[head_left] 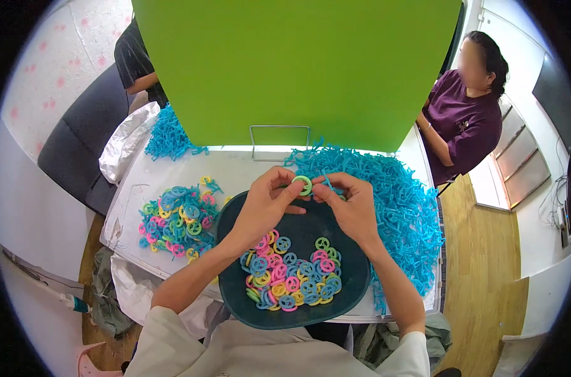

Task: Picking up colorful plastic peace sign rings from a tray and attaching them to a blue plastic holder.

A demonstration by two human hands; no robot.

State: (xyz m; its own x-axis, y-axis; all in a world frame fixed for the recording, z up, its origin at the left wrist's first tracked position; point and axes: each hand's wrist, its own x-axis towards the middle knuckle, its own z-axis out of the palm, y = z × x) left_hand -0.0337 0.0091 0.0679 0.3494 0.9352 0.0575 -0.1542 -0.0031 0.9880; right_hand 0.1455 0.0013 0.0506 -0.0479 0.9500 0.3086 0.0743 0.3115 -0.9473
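Over a dark green basin [285, 319], my two hands meet close together. My left hand [266, 204] pinches a small green plastic toy steering wheel [303, 185] between thumb and fingers. Close beside it, my right hand [353, 210] grips a small blue plastic stem [327, 182], partly hidden by the fingers. Whether the stem touches the wheel, I cannot tell. Loose toy wheels [291, 284] in pink, yellow, blue and green lie in the bottom of the basin.
A large heap of blue stems [405, 213] covers the right of the white table [125, 217]. At left lies a pile of wheels with stems [178, 220]. Beyond stands a green board [298, 75] with a wire stand [280, 127]. A person [464, 119] sits at right; another person's arm [144, 83] shows at left.
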